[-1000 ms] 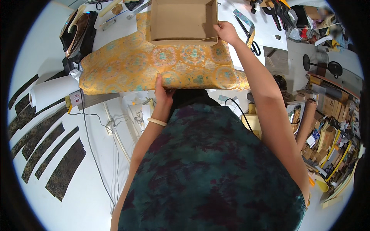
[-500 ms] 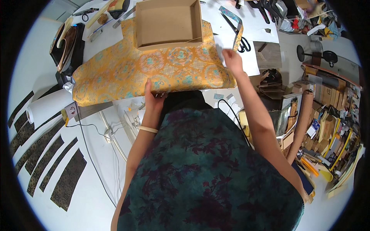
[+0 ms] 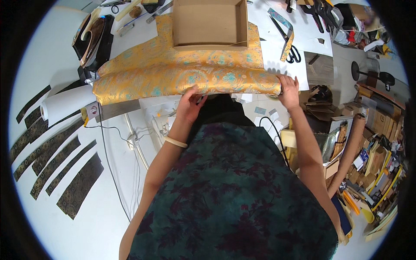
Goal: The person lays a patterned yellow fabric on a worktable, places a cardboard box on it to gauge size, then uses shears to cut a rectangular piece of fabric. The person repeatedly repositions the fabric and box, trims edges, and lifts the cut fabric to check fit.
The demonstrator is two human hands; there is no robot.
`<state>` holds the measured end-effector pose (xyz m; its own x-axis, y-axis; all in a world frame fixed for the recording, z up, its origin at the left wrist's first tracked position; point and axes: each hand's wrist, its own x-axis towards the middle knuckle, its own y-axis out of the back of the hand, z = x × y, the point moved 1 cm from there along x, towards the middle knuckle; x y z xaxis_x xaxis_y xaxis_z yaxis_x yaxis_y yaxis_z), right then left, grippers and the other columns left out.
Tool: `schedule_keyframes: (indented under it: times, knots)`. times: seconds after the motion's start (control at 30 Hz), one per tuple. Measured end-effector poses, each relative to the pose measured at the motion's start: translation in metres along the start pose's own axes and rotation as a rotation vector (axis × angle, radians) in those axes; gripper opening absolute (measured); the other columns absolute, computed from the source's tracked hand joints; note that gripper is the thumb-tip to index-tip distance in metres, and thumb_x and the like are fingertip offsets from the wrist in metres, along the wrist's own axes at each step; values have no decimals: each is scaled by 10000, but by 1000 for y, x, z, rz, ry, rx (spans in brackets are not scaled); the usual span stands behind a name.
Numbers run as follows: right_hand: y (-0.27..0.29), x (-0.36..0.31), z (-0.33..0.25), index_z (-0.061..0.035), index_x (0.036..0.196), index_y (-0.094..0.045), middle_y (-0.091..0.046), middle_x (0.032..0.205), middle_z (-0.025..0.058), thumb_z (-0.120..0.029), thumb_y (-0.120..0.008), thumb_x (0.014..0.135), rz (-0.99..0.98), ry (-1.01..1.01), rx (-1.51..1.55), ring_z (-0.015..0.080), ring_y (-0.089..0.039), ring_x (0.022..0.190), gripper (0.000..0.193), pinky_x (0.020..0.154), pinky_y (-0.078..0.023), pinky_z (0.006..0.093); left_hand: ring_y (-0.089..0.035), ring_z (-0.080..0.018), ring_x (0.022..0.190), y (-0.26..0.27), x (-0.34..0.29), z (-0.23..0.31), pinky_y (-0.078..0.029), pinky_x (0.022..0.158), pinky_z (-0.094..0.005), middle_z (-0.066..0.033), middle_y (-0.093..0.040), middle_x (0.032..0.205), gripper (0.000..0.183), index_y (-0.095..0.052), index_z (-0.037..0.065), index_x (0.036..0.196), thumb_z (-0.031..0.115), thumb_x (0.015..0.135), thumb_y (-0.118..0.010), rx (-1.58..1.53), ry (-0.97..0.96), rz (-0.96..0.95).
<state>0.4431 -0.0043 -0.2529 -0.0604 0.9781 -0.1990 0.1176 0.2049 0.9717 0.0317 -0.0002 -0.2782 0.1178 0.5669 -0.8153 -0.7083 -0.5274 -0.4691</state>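
Observation:
A yellow-orange brocade fabric [image 3: 130, 80] with turquoise and pink medallions lies over the near part of the table, its near side rolled into a long tube along the edge. My right hand [image 3: 289, 92] grips the right end of this tube, fingers over the top. At the middle of its near edge, my left hand [image 3: 190, 106] holds the fabric with its fingertips; the lower fingers are partly in shadow. Beyond the tube, an open brown cardboard box [image 3: 210, 24] sits on the flat part of the fabric.
Black-handled scissors [image 3: 294, 54] lie right of the box, under a patterned fabric strip [image 3: 288, 41]. An iron [image 3: 91, 39] stands at the left. Dark patterned pieces [image 3: 80, 186] are on the floor beside a white roll [image 3: 71, 103]. Black clamps [image 3: 318, 17] sit at the far right.
The fabric's near edge has been lifted and rolled away from me into a fuller tube. My right hand came down onto its right end; the left shifted along the near edge. The view moved slightly.

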Motion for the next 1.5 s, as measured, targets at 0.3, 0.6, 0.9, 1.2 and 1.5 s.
schedule_keyframes:
  times: [0.3, 0.6, 0.9, 1.2, 1.5]
  knots:
    - [15, 20, 14, -167, 1304, -584, -644, 1258, 64, -58, -819, 686, -177, 31, -13, 282, -572, 1244, 670, 1160, -353, 526, -499, -331, 1315, 25, 13, 4, -377, 1175, -555, -131, -535, 1340, 516, -529, 62, 1332, 240, 883, -710, -227, -3, 36]
    - [-1, -22, -6, -110, 1369, -522, -552, 1389, 80, 48, -729, 650, 140, 38, 98, 286, -459, 1369, 764, 1210, -174, 572, -503, -313, 1301, 16, 17, -8, -406, 1094, -548, -94, -537, 1394, 564, -522, 147, 1394, 394, 920, -699, -127, -28, 4]
    - [-27, -41, -11, -92, 1322, -506, -514, 1458, 75, 56, -729, 645, 246, -22, 168, 277, -425, 1426, 728, 1237, -127, 566, -590, -275, 1090, 64, -7, -14, -502, 926, -450, -140, -599, 1164, 551, -497, 16, 1320, 208, 881, -768, 518, -775, 600]
    - [-29, -40, -18, -98, 1448, -465, -496, 1476, 67, -8, -786, 640, 203, -35, 70, 258, -416, 1432, 875, 1239, -127, 559, -227, -430, 1526, 21, -7, 42, -98, 1195, -685, -132, -410, 1595, 530, -563, 124, 1424, 340, 952, -668, 1866, -1043, 231]
    - [-35, -39, -12, -124, 1442, -451, -479, 1456, 61, 10, -740, 643, 176, -77, 56, 243, -402, 1435, 860, 1246, -109, 563, -179, -434, 1540, 29, 1, 41, -110, 1185, -691, -148, -336, 1635, 780, -467, 158, 1517, 501, 876, -749, 1915, -1033, 115]
